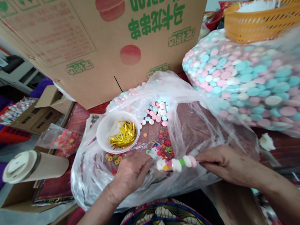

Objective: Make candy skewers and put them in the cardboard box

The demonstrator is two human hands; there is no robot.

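Observation:
A candy skewer [182,163] with white, green and pink pieces stretches between my hands above a plastic-covered table. Colourful printing on its left part looks like a clear wrapper. My left hand [132,170] is closed at the left end, thumb against fingers; the exact grip is partly hidden. At the pink end, my right hand [221,161] pinches with its fingertips. Just beyond my left hand stands a white bowl [100,135] of gold twist ties [124,135]. Small ring candies [166,143] and pastel round candies [157,111] lie loose behind the skewer.
A large cardboard box [106,46] stands at the back. At the right, a big clear bag of pastel candies [244,81] has an orange basket [250,27] above it. Leftward are a lidded paper cup [48,167] and a small bag of ring candies [65,139].

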